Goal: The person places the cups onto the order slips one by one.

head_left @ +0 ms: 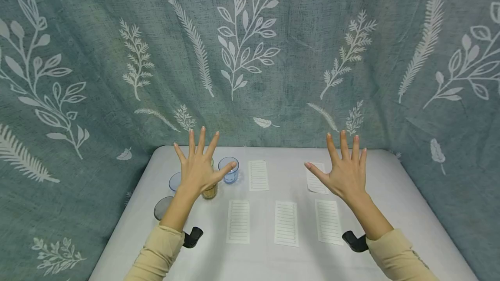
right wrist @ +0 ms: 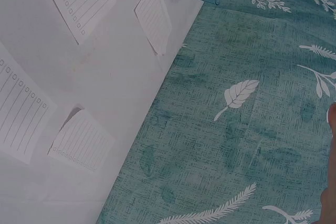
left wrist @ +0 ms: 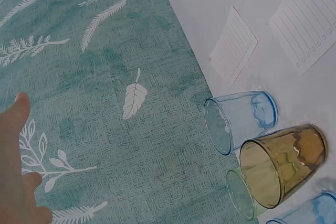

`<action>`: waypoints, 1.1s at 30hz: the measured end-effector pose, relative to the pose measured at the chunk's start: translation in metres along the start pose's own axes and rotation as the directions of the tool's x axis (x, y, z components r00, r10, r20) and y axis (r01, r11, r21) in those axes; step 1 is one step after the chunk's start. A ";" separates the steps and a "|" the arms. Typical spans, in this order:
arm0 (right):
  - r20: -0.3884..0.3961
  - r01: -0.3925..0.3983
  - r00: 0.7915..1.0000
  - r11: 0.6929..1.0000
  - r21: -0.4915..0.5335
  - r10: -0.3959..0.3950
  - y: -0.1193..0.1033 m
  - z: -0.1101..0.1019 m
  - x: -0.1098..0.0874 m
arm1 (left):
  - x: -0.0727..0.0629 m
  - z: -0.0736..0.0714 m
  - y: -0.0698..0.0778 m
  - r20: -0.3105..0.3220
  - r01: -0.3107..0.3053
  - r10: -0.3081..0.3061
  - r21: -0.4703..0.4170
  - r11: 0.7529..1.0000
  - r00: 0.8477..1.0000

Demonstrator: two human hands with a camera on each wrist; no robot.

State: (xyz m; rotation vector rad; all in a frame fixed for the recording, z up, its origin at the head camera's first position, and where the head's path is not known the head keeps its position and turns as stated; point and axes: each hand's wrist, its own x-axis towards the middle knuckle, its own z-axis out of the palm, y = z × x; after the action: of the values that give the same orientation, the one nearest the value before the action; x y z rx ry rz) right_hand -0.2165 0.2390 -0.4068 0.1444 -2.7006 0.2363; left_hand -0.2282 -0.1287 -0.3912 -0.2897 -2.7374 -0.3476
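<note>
My left hand (head_left: pixel 198 170) is raised over the table's left side, fingers spread and straight, holding nothing. Beneath and around it in the head view are a clear blue glass (head_left: pixel 230 176), an amber glass (head_left: pixel 209 191), another blue glass (head_left: pixel 174 181) and a smoky grey glass (head_left: pixel 162 208). A green glass (left wrist: pixel 242 195), mostly hidden by the hand in the head view, shows beside the amber one in the left wrist view. Over the right side hovers my right hand (head_left: pixel 347 174), also spread and holding nothing. Lined paper sheets (head_left: pixel 328 222) lie below and left of it.
Several more lined sheets, such as the back-centre sheet (head_left: pixel 258 176) and front-centre sheet (head_left: pixel 286 223), lie apart on the white-covered table (head_left: pixel 258 261). A green leaf-patterned curtain (head_left: pixel 289 77) hangs behind and along both sides. Black wrist mounts (head_left: pixel 193 237) stick out from both forearms.
</note>
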 end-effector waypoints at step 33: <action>0.102 0.052 0.991 0.945 0.324 -0.089 -0.026 0.052 0.012 | -0.045 0.014 -0.033 0.099 0.177 -0.169 -0.078 0.981 0.981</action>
State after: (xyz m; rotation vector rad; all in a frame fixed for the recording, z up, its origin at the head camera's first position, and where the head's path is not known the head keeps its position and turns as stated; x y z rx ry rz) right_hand -0.2446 0.2030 -0.4446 0.3605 -2.7440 0.6652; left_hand -0.1999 -0.1634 -0.4272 -0.0907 -2.8507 -0.5120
